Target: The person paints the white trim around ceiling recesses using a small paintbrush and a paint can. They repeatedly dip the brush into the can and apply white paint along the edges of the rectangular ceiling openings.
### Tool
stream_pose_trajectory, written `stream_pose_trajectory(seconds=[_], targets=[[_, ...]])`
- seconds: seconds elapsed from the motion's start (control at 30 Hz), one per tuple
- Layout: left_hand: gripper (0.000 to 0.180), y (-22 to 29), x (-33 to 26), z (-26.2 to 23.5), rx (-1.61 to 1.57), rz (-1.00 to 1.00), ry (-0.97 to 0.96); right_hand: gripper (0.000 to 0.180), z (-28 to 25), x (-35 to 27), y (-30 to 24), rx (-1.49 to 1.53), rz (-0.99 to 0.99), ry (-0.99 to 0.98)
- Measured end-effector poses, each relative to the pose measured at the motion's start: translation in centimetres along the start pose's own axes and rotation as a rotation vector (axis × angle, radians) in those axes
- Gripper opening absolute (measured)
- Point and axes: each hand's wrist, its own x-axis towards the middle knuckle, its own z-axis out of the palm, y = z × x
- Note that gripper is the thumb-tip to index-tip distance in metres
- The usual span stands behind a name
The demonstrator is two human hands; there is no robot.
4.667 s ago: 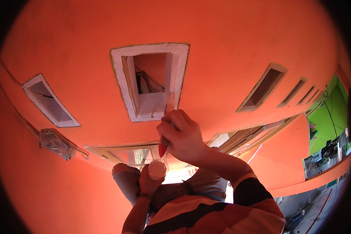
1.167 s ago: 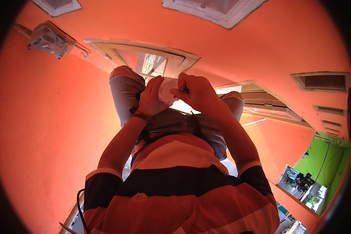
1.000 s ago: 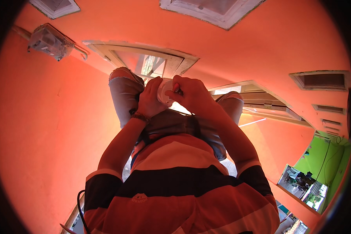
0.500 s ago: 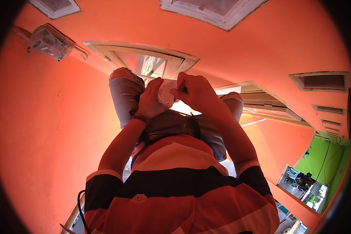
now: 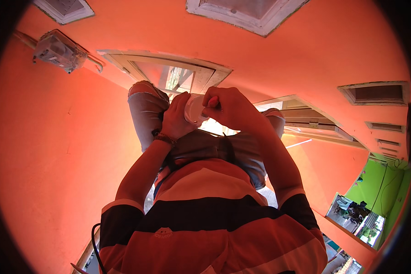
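Note:
My left hand (image 5: 176,121) is wrapped around a small white cup (image 5: 194,108), held in front of my knees. My right hand (image 5: 233,109) is closed on a small red-handled tool (image 5: 213,101), with its tip at the mouth of the cup. What kind of tool it is I cannot tell, because the fingers hide most of it. Both hands meet above my grey jeans (image 5: 146,109). My orange and black striped shirt (image 5: 205,214) fills the lower part of the view.
An orange wall (image 5: 55,150) surrounds me, seen from high up. It carries white-framed window openings (image 5: 246,11), a larger framed opening (image 5: 169,73) below my legs and a grey box (image 5: 59,49) on a pipe at upper left. A green building (image 5: 379,196) shows at lower right.
My right hand has come down from the window recess to the cup, and my view has tilted down. Over the last second that hand shifts slightly at the cup's mouth.

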Motion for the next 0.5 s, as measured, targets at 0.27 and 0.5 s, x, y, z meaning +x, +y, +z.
stream_pose_trajectory(seconds=[0.27, 0.5], targets=[[0.088, 0.3, 0.2, -0.2, -0.028, -0.002, -0.009, 0.020, 2.1, -0.5, 1.1, -0.061, -0.022, 0.083], [0.088, 0.0, -0.2, 0.1, -0.011, -0.036, 0.009, 0.016, -0.1, -0.2, 0.0, 0.018, -0.011, 0.080]])
